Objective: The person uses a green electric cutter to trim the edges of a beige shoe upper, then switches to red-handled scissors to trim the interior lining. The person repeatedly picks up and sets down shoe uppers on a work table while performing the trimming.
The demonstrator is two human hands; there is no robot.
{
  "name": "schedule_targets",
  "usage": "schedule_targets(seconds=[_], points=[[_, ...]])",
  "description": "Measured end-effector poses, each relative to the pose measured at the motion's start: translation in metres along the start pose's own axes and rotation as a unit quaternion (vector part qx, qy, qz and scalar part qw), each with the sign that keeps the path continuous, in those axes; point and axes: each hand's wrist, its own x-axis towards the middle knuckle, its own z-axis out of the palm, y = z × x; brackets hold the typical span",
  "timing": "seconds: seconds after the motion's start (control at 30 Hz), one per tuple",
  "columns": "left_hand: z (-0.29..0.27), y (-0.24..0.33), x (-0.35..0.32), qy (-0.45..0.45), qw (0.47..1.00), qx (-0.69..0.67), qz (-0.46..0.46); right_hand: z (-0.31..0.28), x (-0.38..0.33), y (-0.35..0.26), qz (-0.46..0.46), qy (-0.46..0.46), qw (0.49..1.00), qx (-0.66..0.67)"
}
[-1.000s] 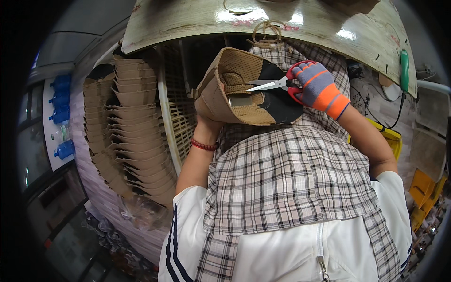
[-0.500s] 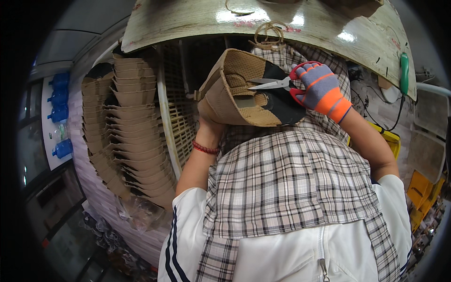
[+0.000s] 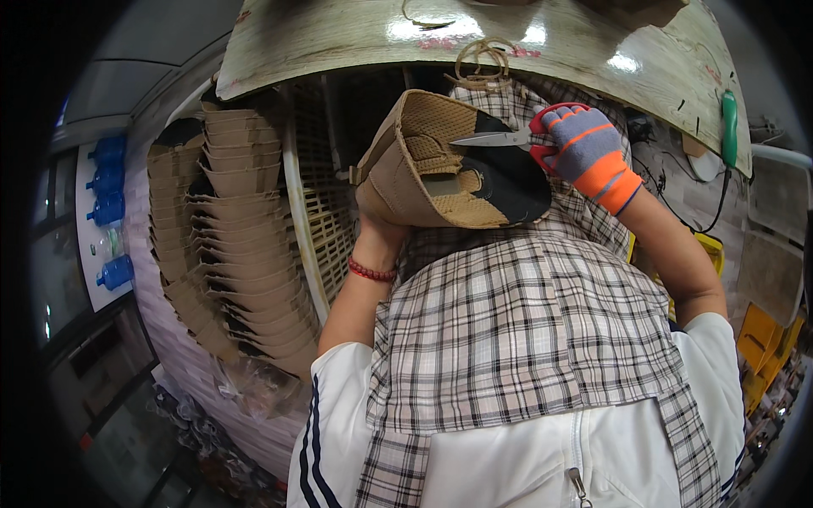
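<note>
In front of my plaid apron, my left hand (image 3: 378,223) holds up a brown shoe upper (image 3: 385,179) from below; its fingers are mostly hidden behind it. The upper shows tan mesh lining and a black section on the right. My right hand (image 3: 584,152), in a grey and orange glove, is closed round the red handles of a pair of scissors (image 3: 495,138). The blades lie together and point left over the opening of the upper. I cannot tell whether they touch the lining.
Long stacks of brown shoe uppers (image 3: 246,245) stand at the left beside a slatted plastic crate (image 3: 326,212). A worktable (image 3: 339,42) crosses the far side, with a green-handled tool (image 3: 729,127) at its right edge. Yellow bins (image 3: 762,339) are at the right.
The scissors' blades have come together from slightly apart. My right hand has drawn them a little to the right, and the upper stays almost in place.
</note>
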Motion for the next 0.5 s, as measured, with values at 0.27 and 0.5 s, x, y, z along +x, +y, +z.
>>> schedule_targets(seconds=[0.27, 0.5], points=[[-0.004, 0.000, -0.001, 0.015, 1.000, -0.012, -0.006, -0.001, 0.007, -0.012, -0.023, -0.015, 0.997, 0.076], [0.001, 0.001, -0.001, 0.001, 1.000, 0.005, 0.010, 0.006, 0.002, 0.006, 0.045, 0.038, 0.994, 0.095]])
